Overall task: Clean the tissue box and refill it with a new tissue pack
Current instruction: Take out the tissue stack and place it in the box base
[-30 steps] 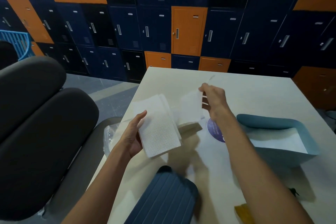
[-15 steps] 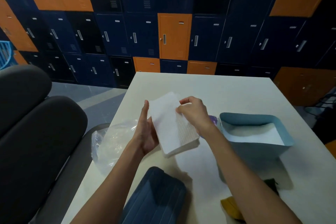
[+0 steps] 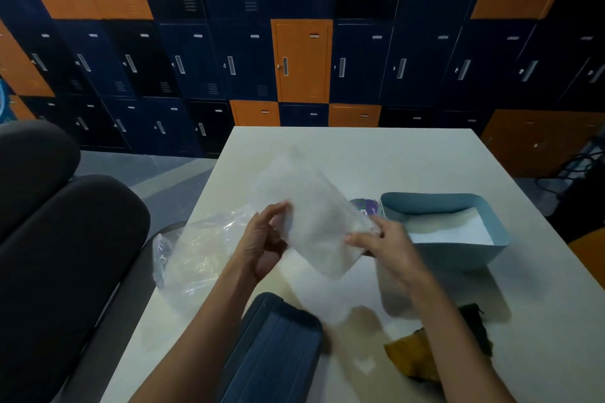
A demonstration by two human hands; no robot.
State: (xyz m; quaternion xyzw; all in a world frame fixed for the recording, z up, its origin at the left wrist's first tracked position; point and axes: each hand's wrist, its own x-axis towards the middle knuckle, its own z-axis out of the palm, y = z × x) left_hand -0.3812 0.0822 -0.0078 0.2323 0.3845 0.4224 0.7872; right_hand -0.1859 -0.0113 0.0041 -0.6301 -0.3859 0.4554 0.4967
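A white stack of tissues (image 3: 311, 216), blurred by motion, is held tilted above the table between both hands. My left hand (image 3: 262, 245) holds its left edge with thumb and fingers. My right hand (image 3: 383, 245) grips its lower right corner. The light blue tissue box (image 3: 458, 258) stands open to the right with white tissue inside. Its dark blue ribbed lid (image 3: 278, 347) lies at the table's near edge. A crumpled clear plastic wrapper (image 3: 196, 255) lies at the table's left edge.
A yellow and dark cloth (image 3: 425, 350) lies near the right forearm. A purple round label (image 3: 366, 206) shows behind the tissues. A dark chair (image 3: 65, 255) stands left of the white table (image 3: 360, 154). Blue and orange lockers fill the wall beyond.
The two hands brought the tissues together into one stack, then tilted and lifted it toward the box. The camera moved closer to the table.
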